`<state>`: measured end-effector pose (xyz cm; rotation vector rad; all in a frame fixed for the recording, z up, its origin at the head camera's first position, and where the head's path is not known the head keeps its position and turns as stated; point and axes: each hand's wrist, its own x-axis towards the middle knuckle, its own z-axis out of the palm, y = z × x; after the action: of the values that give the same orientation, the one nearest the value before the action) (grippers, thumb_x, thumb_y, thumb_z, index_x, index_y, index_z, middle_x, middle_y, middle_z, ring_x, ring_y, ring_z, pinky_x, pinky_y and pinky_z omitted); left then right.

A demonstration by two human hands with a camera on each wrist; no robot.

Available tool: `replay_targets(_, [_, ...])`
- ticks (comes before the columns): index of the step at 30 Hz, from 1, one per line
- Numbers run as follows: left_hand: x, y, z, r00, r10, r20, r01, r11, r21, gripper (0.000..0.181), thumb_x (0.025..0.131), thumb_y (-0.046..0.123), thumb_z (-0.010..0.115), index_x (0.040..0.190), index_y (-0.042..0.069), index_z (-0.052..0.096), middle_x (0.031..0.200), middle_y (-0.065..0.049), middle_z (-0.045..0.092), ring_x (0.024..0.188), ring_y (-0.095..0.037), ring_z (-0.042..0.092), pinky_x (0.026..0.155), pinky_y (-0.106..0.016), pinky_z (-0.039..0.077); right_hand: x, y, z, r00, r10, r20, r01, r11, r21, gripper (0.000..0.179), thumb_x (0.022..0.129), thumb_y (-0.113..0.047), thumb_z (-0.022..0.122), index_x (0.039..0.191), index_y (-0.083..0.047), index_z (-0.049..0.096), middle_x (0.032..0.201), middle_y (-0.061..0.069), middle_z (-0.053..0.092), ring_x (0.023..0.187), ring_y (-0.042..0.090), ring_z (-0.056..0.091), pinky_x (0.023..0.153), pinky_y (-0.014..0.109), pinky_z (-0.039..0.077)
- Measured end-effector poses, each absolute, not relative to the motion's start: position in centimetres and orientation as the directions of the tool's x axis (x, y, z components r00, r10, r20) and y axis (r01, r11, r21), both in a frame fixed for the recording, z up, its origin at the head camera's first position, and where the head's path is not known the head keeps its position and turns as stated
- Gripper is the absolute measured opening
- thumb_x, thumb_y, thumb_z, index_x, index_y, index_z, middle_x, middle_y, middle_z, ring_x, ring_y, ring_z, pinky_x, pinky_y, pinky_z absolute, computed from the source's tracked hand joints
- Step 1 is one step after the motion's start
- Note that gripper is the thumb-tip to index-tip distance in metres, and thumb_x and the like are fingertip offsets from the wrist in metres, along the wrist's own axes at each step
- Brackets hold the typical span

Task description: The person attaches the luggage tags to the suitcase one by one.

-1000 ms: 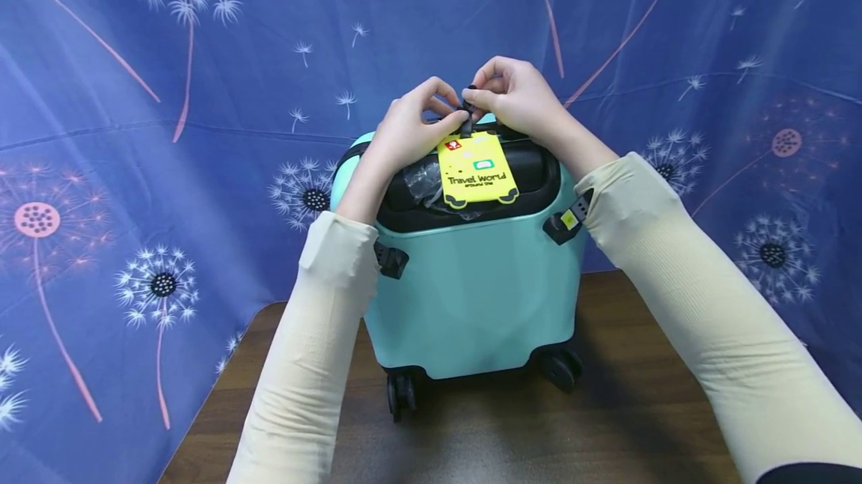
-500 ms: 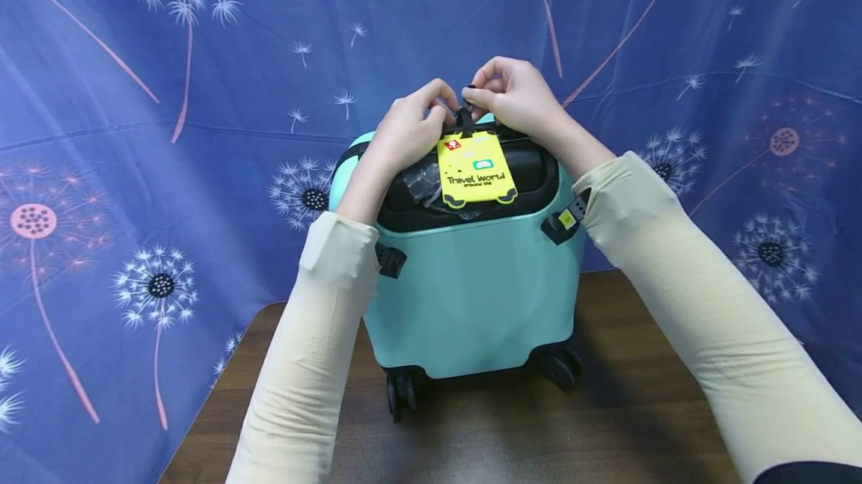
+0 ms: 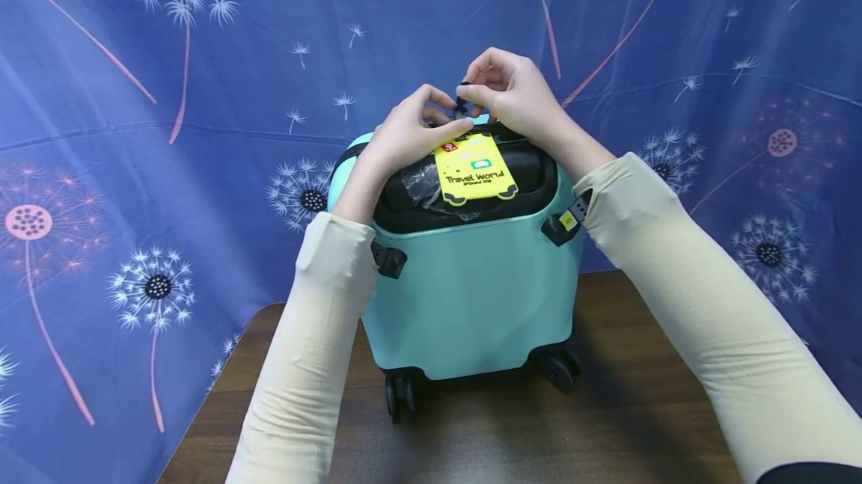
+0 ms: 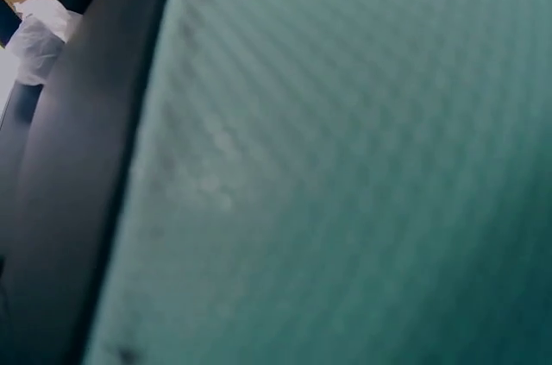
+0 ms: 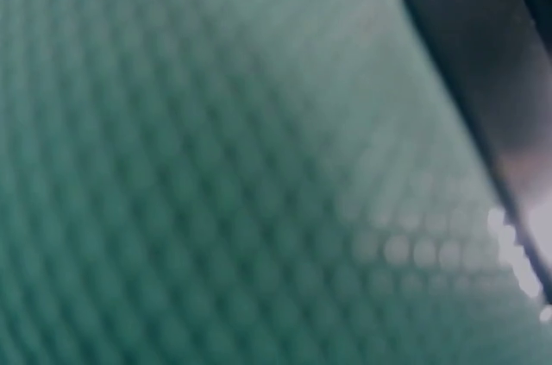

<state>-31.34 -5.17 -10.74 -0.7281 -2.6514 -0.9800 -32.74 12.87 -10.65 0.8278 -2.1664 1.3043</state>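
Observation:
A yellow luggage tag point(image 3: 477, 167) printed "Travel World" lies over the black top panel of a mint-green suitcase point(image 3: 471, 297). Its black strap point(image 3: 461, 107) rises beside the suitcase handle. With thumb and fingertips, my right hand point(image 3: 517, 95) pinches the upper end of the strap. Lower down, my left hand point(image 3: 409, 129) holds the strap close above the tag, thumb in front; the fingertips partly hide it. Both wrist views are filled mostly by the blurred green shell point(image 4: 345, 175), and neither shows the fingers.
Crumpled clear plastic point(image 3: 423, 183) lies on the black panel left of the tag. The suitcase stands upright on black wheels point(image 3: 559, 369) on a brown wooden table point(image 3: 471, 446). A blue dandelion-print cloth point(image 3: 256, 57) hangs right behind it.
My left fingers let go of the strap, then took hold of it again lower down, near the tag. The right hand has risen slightly with the strap end. The tag shifted slightly left.

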Motion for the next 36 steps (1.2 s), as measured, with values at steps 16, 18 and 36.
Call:
replay_targets(16, [-31.15,-5.37,-10.55,-0.873,0.376,0.311,0.487,0.691,0.534,0.048,0.089,0.045,0.058,0.124,0.014,0.048,0.115,0.0,0.065,0.107,-0.011,0.055,0.104,-0.038,0.03,-32.61,12.79,-10.53,-0.727,-0.197,0.658,-0.671,0.41,-0.618,0.026,0.088,-0.028,0.066,0.101,-0.006,0.072,0.079,-0.007,0.063,0.065,0.011,0.056,0.056,0.021,0.045])
replay_targets(18, [-31.08,-5.39,-10.52,-0.875,0.372,0.31,0.484,0.692,0.536,0.047,0.089,0.046,0.058,0.123,0.014,0.049,0.115,0.001,0.064,0.107,-0.01,0.055,0.103,-0.036,0.032,-32.61,12.78,-10.56,-0.72,-0.209,0.662,-0.674,0.439,-0.594,0.027,0.088,-0.029,0.065,0.1,-0.005,0.073,0.079,-0.008,0.061,0.067,0.01,0.055,0.059,0.021,0.045])
replay_targets(36, [-31.04,-5.54,-10.6,-0.878,0.353,0.324,0.476,0.712,0.516,0.046,0.089,0.048,0.057,0.12,0.015,0.048,0.116,0.001,0.066,0.109,-0.009,0.054,0.106,-0.042,0.026,-32.76,12.67,-10.74,-0.603,-0.289,0.743,-0.737,0.558,-0.381,0.019,0.088,-0.022,0.066,0.095,-0.006,0.075,0.08,-0.005,0.053,0.075,0.008,0.046,0.07,0.022,0.035])
